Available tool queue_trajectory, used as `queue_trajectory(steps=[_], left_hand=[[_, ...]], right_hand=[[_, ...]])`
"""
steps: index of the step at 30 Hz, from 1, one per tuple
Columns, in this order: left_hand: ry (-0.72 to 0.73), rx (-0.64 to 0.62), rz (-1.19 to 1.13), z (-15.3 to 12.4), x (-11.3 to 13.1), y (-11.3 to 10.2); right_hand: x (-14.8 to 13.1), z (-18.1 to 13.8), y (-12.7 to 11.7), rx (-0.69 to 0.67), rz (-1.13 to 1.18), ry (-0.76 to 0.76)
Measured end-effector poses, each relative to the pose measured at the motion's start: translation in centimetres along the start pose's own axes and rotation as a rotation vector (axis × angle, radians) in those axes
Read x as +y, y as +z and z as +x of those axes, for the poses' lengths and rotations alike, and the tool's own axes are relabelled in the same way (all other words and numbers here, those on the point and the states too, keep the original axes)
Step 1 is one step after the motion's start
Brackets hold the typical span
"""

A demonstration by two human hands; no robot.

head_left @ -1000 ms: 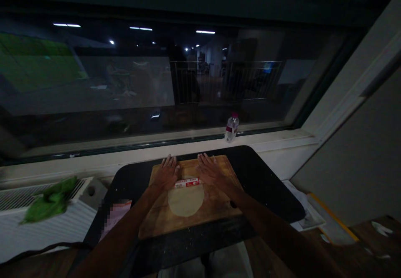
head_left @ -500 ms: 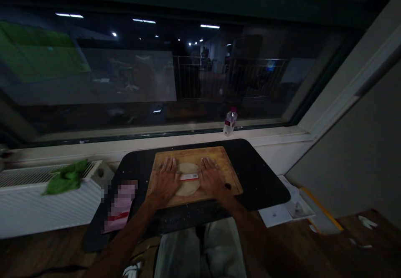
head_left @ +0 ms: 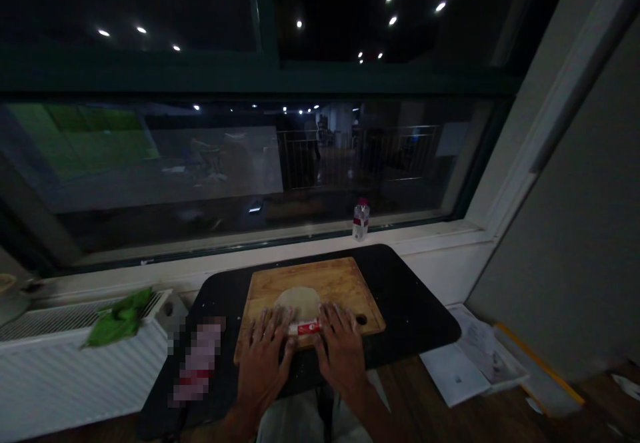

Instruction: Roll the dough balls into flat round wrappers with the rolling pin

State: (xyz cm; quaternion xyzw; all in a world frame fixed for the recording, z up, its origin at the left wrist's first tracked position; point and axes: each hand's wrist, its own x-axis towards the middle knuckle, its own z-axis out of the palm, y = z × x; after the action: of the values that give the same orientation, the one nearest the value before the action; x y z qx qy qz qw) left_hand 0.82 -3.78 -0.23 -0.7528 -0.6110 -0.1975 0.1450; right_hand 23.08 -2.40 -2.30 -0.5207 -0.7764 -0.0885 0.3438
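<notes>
A pale, flat round of dough point(head_left: 299, 300) lies on a wooden cutting board point(head_left: 335, 271). Across its near edge runs a rolling pin point(head_left: 306, 327) with a red and white label, its ends hidden under my hands. My left hand point(head_left: 266, 344) rests on the left end, fingers stretched out and dusted with flour. On the right end lies my right hand point(head_left: 343, 343), also with straight, spread fingers and floury tips. Both palms press over the pin without wrapping round it.
The board sits on a small black table point(head_left: 417, 306). A pink-capped bottle point(head_left: 361, 220) stands on the windowsill behind it. On the table's left is a blurred pink packet point(head_left: 200, 360). A green cloth point(head_left: 119, 318) hangs over the radiator point(head_left: 90, 380).
Both hands have pulled the rolling pin toward me, from the dough's middle to its near edge. The label's red part now faces up. The view has tilted upward.
</notes>
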Motion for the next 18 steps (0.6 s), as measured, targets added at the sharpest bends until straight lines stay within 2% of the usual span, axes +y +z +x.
queue_trajectory(steps=[4, 9, 18], left_hand=[[0.016, 0.027, 0.003, -0.8, -0.3, 0.9], [0.037, -0.003, -0.018, -0.4, -1.0, 1.6], [0.106, -0.056, -0.049, 2.8, -3.3, 2.1]], right_hand=[[0.3, -1.3, 0.7, 0.022, -0.004, -0.006], [1.5, -0.2, 0.9, -0.054, -0.01, -0.05], [3.7, 4.3, -0.8, -0.349, 0.043, -0.106]])
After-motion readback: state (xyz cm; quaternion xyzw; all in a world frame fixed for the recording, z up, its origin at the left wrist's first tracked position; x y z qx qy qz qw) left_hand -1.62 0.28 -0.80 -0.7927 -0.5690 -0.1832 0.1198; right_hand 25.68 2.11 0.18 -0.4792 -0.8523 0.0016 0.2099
